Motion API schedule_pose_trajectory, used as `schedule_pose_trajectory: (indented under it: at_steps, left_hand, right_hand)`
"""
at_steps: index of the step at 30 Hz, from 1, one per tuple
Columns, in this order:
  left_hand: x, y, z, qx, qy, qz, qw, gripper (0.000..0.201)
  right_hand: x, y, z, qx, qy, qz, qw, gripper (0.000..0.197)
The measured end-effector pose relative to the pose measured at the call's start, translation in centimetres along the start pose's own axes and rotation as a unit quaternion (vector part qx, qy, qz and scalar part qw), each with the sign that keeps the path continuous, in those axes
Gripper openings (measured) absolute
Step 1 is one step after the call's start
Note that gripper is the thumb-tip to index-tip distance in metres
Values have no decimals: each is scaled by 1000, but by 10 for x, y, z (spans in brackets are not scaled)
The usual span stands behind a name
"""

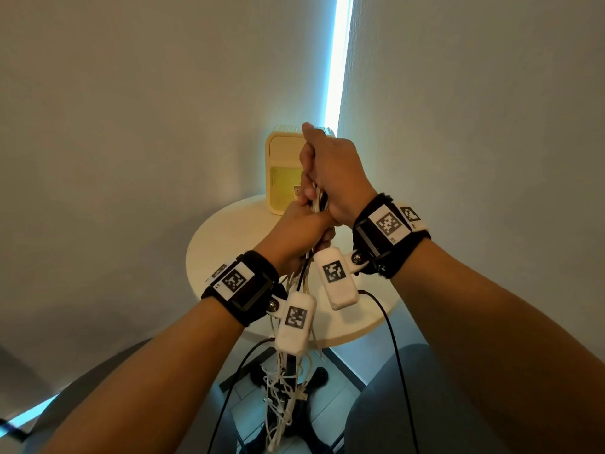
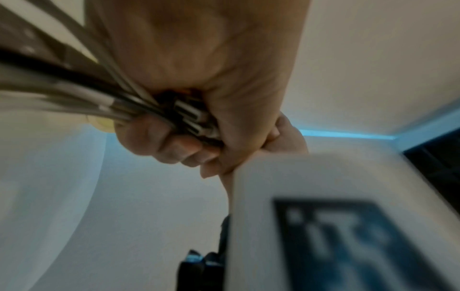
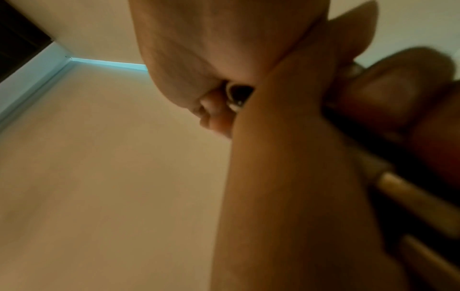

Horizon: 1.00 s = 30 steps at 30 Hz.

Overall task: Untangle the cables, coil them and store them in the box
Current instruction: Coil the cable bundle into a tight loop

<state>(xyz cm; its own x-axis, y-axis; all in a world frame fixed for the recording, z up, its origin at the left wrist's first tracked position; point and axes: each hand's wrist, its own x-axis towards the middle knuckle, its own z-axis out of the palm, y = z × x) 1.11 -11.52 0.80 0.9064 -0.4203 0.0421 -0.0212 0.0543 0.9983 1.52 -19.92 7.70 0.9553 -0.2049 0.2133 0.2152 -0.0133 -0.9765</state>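
A bundle of white and black cables hangs from both hands down past the table edge toward the floor, still knotted low down. My left hand grips the bundle in a fist; in the left wrist view the cables and several plug ends run into the left hand's fingers. My right hand sits just above it, fingers curled round the bundle's upper ends. The pale yellow box stands on the table behind the hands, its front opening partly hidden by them.
A small round white table stands in a wall corner. Its dark cross-shaped base is on the tiled floor below. A black wire trails from the right wrist device. My knees are at the lower left and right.
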Motion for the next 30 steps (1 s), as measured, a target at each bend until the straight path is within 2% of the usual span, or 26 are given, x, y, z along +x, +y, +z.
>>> schedule_pose_trajectory:
  at_steps: [3,6,8,10,13,15,17,19,21,23,26,30]
  left_hand:
    - [0,2,1,-7,-11,-8,1000,31]
    - [4,3,-4,-75,-1,-33,997,28]
    - [7,6,-8,-128,10,-25,991,21]
    - [9,11,-13,-164,27,-8,986,16]
    - [14,16,-19,-213,57,-8,975,25]
    - [16,18,-21,-237,61,5,969,30]
    - [19,20,-24,-236,78,11,968,34]
    - [21,22,-29,-238,90,21,967,29]
    - [22,22,-37,-222,108,30,968,25]
    - [25,18,-47,-183,136,32,973,28]
    - [27,13,-56,-82,154,25,984,25]
    - [28,11,-63,47,131,30,990,23]
  right_hand:
    - [4,0,-12,-38,-13,-52,998,54]
    - [6,4,-26,-95,-16,-80,992,54]
    - [3,14,-34,-139,-67,-41,987,60]
    - [-6,33,-37,-152,-156,19,976,69]
    - [-20,63,-35,-75,-247,89,962,77]
    - [-30,75,-33,-9,-290,134,948,73]
    - [-36,81,-33,-26,-320,152,935,63]
    - [-40,80,-36,-70,-331,151,929,44]
    - [-39,69,-44,-128,-318,149,927,20]
    - [-38,56,-54,-194,-309,135,921,8]
    - [-34,34,-63,-310,-296,106,897,12]
    - [-26,17,-74,-399,-265,49,876,21]
